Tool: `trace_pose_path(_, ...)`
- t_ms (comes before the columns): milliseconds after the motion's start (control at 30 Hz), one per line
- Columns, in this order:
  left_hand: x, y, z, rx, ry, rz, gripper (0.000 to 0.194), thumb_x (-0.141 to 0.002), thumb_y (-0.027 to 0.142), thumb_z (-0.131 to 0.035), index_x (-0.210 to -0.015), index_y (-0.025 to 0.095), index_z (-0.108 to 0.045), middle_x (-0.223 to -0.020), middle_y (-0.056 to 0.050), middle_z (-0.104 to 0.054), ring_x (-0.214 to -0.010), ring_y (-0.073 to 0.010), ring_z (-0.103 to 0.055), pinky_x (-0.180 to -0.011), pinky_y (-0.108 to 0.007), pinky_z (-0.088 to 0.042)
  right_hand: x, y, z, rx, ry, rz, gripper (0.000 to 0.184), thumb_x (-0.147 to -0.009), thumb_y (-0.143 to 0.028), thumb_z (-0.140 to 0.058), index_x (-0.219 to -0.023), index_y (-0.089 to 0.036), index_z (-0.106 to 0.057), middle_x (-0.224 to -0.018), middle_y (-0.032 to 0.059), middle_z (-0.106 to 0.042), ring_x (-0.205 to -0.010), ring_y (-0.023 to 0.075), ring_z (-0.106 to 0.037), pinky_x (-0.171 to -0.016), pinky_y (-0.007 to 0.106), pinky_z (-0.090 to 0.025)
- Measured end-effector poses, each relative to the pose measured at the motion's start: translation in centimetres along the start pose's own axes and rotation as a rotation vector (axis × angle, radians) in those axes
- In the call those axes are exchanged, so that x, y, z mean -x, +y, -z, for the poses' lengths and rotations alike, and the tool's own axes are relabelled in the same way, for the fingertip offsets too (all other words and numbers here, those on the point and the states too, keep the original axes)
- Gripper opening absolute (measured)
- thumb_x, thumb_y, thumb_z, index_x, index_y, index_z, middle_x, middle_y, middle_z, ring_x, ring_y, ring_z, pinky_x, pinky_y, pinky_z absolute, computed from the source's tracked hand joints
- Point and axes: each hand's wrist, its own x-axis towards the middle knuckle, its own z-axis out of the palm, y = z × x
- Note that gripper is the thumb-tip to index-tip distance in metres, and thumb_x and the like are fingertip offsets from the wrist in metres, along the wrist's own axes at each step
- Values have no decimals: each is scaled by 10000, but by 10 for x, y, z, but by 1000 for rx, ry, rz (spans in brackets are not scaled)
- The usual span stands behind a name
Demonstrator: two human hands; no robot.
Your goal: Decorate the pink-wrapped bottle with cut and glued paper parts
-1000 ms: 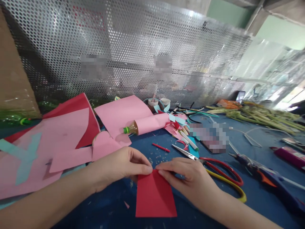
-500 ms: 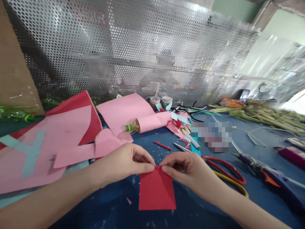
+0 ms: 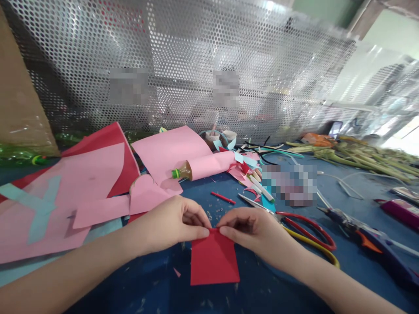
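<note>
Between my hands is a small piece of red paper (image 3: 214,261), its far edge pinched and its near part lying flat toward me. My left hand (image 3: 175,218) is closed, thumb and fingers on the left of that far edge. On the same edge, close beside it, my right hand (image 3: 252,224) pinches the paper too. The edge looks folded or rolled under my fingertips. Just beyond lies a thin red rolled stick (image 3: 223,197). Scissors with red and yellow handles (image 3: 310,231) rest by my right hand, the blades partly hidden.
At left are pink sheets (image 3: 98,170) with light-blue strips. A bottle wrapped in pink paper (image 3: 209,165) lies behind my hands, near paper scraps and markers (image 3: 262,188). To the right are a glue gun (image 3: 369,244), a purple object (image 3: 401,212) and cables. A perforated metal screen (image 3: 190,56) stands behind.
My fingertips have shifted slightly left along the far edge of the red paper, and its near edge has lifted a little away from me. Both hands keep their pinch.
</note>
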Motion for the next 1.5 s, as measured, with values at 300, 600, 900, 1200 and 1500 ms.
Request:
trace_pose_path(300,4,3,-6,-170,42,-73,124,-693,268,-619,-757,183,-682,-643,17,-635,-621,-143,-586,-577,-218,-438,0,-2,-2,82,-6,28,132,-801,-261,-567,-784,-185,-674,-749,14,-681,-688,143,-605,-636,230,-477)
trace_pose_path(600,8,4,-15,-451,100,-167,152,-761,215,-535,-723,208,-682,-656,33,-636,-611,-133,-575,-543,-212,-367,0,6,-8,97,-49,36,124,-803,-239,-571,-786,-179,-679,-734,5,-664,-665,129,-574,-624,221,-450)
trace_pose_path(900,7,-3,-17,-599,135,-349,208,-862,184,-473,-840,207,-678,-829,-21,-691,-788,-176,-628,-710,-253,-414,1,3,-7,162,-3,22,168,-828,-249,-550,-813,-177,-701,-751,9,-696,-675,139,-597,-621,221,-449)
trace_pose_path(1200,6,-3,-13,-593,104,-350,209,-859,189,-491,-844,209,-699,-815,-7,-708,-775,-166,-630,-688,-246,-414,2,4,-6,248,-3,99,164,-833,-209,-564,-828,-198,-728,-779,-8,-720,-696,137,-627,-636,201,-452)
trace_pose_path(1500,-3,-5,2,-173,25,-158,171,-787,294,-587,-877,209,-705,-783,16,-717,-746,-160,-643,-651,-224,-464,-3,5,0,154,15,38,198,-848,-263,-536,-787,-175,-702,-739,-4,-688,-670,131,-597,-598,197,-437)
